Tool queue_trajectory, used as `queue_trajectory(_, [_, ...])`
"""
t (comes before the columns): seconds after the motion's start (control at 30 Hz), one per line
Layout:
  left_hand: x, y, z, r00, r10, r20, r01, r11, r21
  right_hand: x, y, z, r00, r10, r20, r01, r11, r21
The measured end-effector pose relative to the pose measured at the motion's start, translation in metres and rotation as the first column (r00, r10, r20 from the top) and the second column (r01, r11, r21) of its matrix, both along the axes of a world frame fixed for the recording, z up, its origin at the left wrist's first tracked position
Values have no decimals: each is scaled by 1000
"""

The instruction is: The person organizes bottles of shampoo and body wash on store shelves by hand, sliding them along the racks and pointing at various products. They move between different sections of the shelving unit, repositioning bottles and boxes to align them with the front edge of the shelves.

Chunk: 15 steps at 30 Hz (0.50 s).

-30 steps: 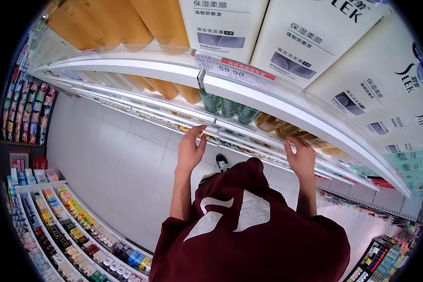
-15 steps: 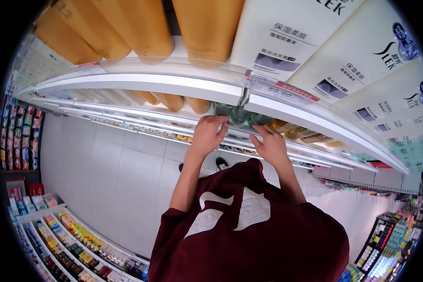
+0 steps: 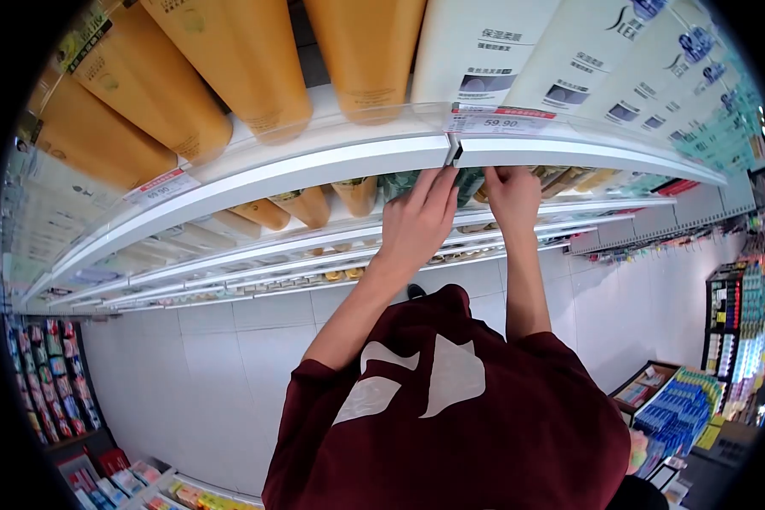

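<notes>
My left hand (image 3: 418,219) reaches under the upper shelf edge, its fingers stretched out against the green bottles (image 3: 399,184) on the shelf below. Just to its right is my right hand (image 3: 513,200), with fingers curled inward between the green bottles and the amber bottles (image 3: 563,180). Whatever those curled fingers grip, if anything, is hidden. Orange bottles (image 3: 306,206) stand left of the green ones on the same shelf.
Large orange bottles (image 3: 367,59) and white SLEK bottles (image 3: 478,47) fill the upper shelf. Its white front edge (image 3: 348,159) runs right above my hands, with a 59.90 price label (image 3: 501,123). Tiled floor (image 3: 221,357) and other display racks (image 3: 680,408) lie behind.
Both hands have moved further in under the upper shelf edge. My left fingers have straightened and my right fingers have curled closed. The view has turned, showing more of the left-side shelf.
</notes>
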<state>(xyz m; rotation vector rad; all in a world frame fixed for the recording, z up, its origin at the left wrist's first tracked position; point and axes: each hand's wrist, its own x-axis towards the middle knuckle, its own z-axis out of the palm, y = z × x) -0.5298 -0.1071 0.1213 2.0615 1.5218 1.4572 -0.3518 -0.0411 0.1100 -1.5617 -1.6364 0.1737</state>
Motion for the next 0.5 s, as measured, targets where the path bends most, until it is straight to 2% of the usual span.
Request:
queue_trajectory(0.03, [1, 7, 4, 987, 43, -152, -30, 995, 93, -3, 0, 8, 990, -8, 139, 23, 993, -112])
queue_trajectory(0.1, [1, 17, 17, 917, 150, -371, -46, 960, 276, -4, 5, 8, 991, -12, 134, 24, 996, -91])
queue_trajectory(0.13, [2, 19, 19, 918, 145, -369, -37, 958, 286, -3, 6, 9, 991, -4, 134, 15, 996, -83])
queue_trajectory(0.2, [4, 25, 19, 865, 161, -476, -49, 970, 238, -1, 7, 14, 990, 30, 137, -19, 997, -77])
queue_trajectory(0.23, [2, 28, 18, 827, 112, -550, -44, 990, 135, 0, 5, 15, 988, 72, 138, -60, 994, -87])
queue_trajectory(0.27, [1, 31, 19, 826, 105, -554, -33, 990, 138, 4, 5, 13, 989, 61, 133, -50, 995, -84])
queue_trajectory(0.33, [-1, 40, 22, 803, 80, -590, -86, 996, 18, 9, 11, 10, 980, 147, 136, -151, 988, 21])
queue_trajectory(0.37, [-5, 45, 21, 812, 36, -583, -53, 999, -12, 13, 13, 10, 981, 141, 134, -146, 989, 27])
queue_trajectory(0.4, [-8, 48, 21, 810, 34, -585, -47, 999, -8, 14, 12, 12, 972, 176, 155, -181, 983, 22])
queue_trajectory(0.47, [-10, 51, 22, 865, 110, -489, -44, 989, 145, 19, 12, 13, 963, 205, 177, -211, 977, 16])
queue_trajectory(0.5, [-10, 54, 21, 866, 109, -488, -41, 988, 147, 21, 13, 12, 960, 220, 174, -223, 975, -3])
